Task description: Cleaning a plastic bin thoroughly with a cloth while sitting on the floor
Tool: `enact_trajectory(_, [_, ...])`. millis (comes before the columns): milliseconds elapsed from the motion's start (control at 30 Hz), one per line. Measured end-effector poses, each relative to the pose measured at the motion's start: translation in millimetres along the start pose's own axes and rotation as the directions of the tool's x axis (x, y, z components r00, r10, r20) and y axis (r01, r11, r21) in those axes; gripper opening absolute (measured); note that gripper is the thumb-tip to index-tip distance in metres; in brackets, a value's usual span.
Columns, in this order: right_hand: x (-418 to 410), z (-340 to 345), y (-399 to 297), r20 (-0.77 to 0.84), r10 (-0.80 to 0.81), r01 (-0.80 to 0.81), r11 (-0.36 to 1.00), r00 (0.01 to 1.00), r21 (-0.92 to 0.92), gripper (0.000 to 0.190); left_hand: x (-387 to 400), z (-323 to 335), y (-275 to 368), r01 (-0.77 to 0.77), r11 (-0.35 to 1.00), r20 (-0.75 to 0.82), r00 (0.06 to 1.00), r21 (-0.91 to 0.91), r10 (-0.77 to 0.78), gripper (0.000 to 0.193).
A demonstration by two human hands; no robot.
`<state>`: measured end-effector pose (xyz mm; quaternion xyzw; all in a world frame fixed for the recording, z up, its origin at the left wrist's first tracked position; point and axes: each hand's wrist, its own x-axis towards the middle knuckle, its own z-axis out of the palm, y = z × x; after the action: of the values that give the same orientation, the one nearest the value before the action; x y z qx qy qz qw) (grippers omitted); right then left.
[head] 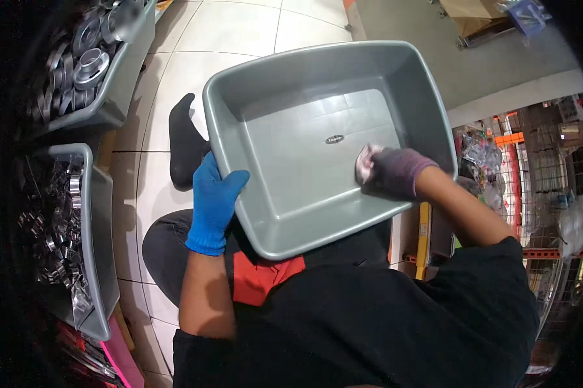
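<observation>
A grey plastic bin is tilted toward me above my lap, its inside bare except for a small dark oval label on the bottom. My left hand, in a blue knit glove, grips the bin's left rim with the thumb over the edge. Inside the bin, at its lower right, my right hand wears a dark purplish glove and is blurred. It holds a crumpled pale pink cloth against the bottom. A red cloth lies on my lap below the bin.
At left stand a grey bin of small shiny metal parts and another bin of round metal parts. Wire-grid shelving with plastic-bagged goods is at right. White floor tiles lie ahead, near my black-socked foot.
</observation>
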<state>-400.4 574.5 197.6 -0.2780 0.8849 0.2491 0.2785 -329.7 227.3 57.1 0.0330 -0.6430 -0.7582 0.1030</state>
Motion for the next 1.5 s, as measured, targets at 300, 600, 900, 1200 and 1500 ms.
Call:
enact_trajectory(300, [3.7,-53.4,-74.9,-0.046,-0.384,0.356,0.795,0.922,0.490,0.034,12.4,1.7,-3.3,0.063,0.994,-0.079,0.994,-0.094,-0.070,0.039])
enact_trajectory(600, [127.6,-27.1,-54.4,-0.603,-0.544,0.595,0.792,0.584,-0.137,0.027,17.9,1.3,-16.2,0.152,0.988,-0.003,0.988,-0.001,-0.152,0.039])
enact_trajectory(900, [154.2,-45.8,-41.4,-0.462,-0.516,0.534,0.839,0.721,-0.104,0.033,16.6,28.3,-15.0,0.170,0.985,0.027,0.985,-0.027,-0.169,0.038])
enact_trajectory(1200, [125.2,-12.0,-89.1,-0.189,-0.355,0.384,0.912,0.916,0.145,0.030,13.8,41.1,-8.3,0.152,0.988,-0.099,0.983,-0.038,-0.155,0.034])
enact_trajectory(1500, [118.3,-55.7,-96.8,-0.425,-0.009,0.392,0.406,0.905,0.826,0.048,9.3,26.6,7.4,0.218,0.964,-0.075,0.970,-0.155,-0.232,0.030])
